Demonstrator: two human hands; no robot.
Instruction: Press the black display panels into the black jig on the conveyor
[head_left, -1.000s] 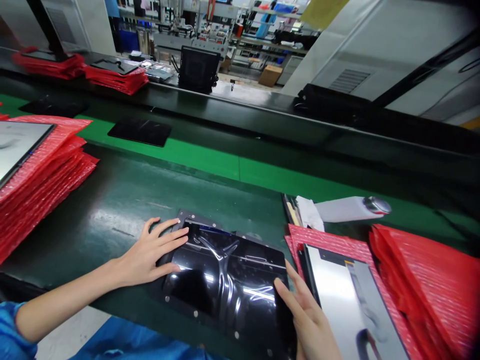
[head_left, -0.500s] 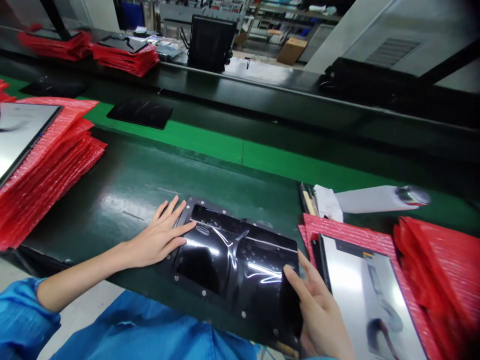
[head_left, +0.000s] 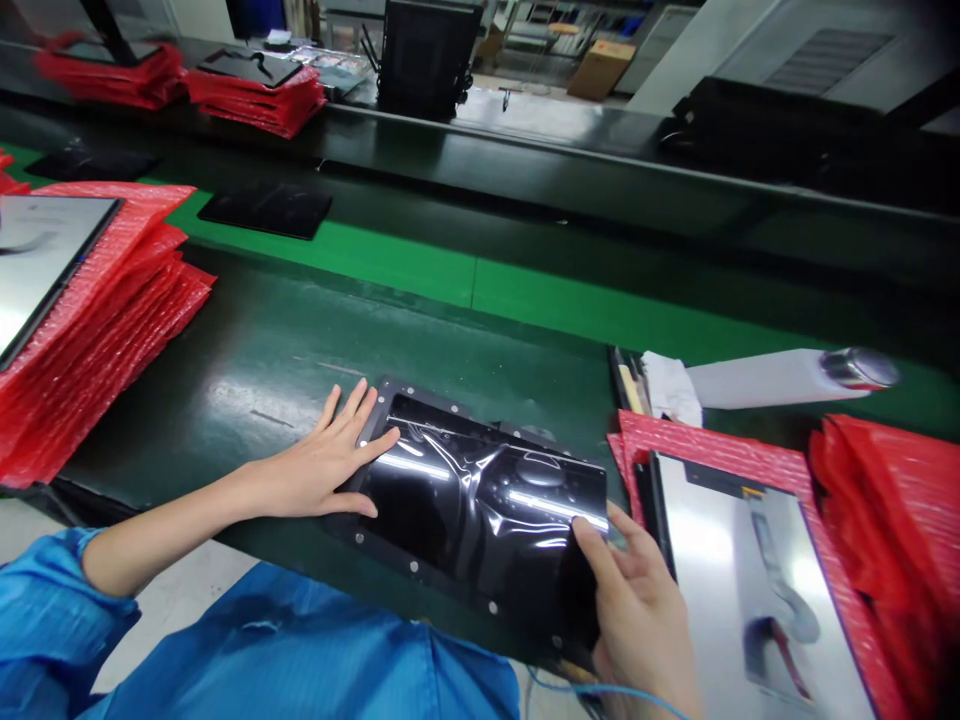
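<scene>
A glossy black screen panel (head_left: pixel 427 510) with wrinkled clear film over it lies on a dark plate (head_left: pixel 384 552) dotted with small silver discs. My left hand (head_left: pixel 330 463) is spread flat at the panel's left end, fingertips on the plate's edge and the panel's corner. At the other end, my right hand (head_left: pixel 637 590) pinches the panel's right edge, thumb on top and the other fingers partly hidden beneath. Just right of that hand, a silver-backed display panel (head_left: pixel 724 560) rests on red bubble wrap (head_left: pixel 720 437).
A stack of red bubble-wrap sleeves (head_left: pixel 142 330) stands on the left. Folded red wrap (head_left: pixel 892 500) lies far right, near a white bottle (head_left: pixel 765 382) and a crumpled tissue (head_left: pixel 671 385). Beyond the bench, a black panel (head_left: pixel 266 208) lies on the green belt (head_left: pixel 405 262).
The camera view has shifted slightly. My left thumb has spread farther from the index finger, and the film's creases and reflections look different. My right hand still grips the panel's edge.
</scene>
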